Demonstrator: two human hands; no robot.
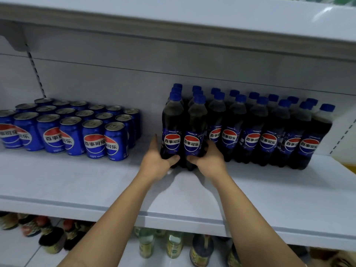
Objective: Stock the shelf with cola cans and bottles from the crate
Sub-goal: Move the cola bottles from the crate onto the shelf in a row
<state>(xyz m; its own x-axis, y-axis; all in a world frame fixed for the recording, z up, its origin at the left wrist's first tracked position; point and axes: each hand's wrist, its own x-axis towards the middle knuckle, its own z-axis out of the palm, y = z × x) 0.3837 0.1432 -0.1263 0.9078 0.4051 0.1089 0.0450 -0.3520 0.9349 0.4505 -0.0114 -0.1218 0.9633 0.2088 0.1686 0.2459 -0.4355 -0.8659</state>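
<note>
On the white shelf point(77, 182), several blue cola cans point(94, 139) stand in rows at the left. Several dark cola bottles point(267, 132) with blue caps stand in rows at the right. At the left end of the bottle rows, my left hand point(158, 162) grips the base of one front bottle point(172, 128). My right hand point(208, 160) grips the base of the bottle beside it point(194, 132). Both bottles stand upright on the shelf. The crate is not in view.
An upper shelf point(173, 22) overhangs the bottles. A gap of bare shelf lies between the cans and the bottles. Below, a lower shelf holds jars and bottles point(173, 245) of other goods. A yellow object point(350, 166) shows at the far right.
</note>
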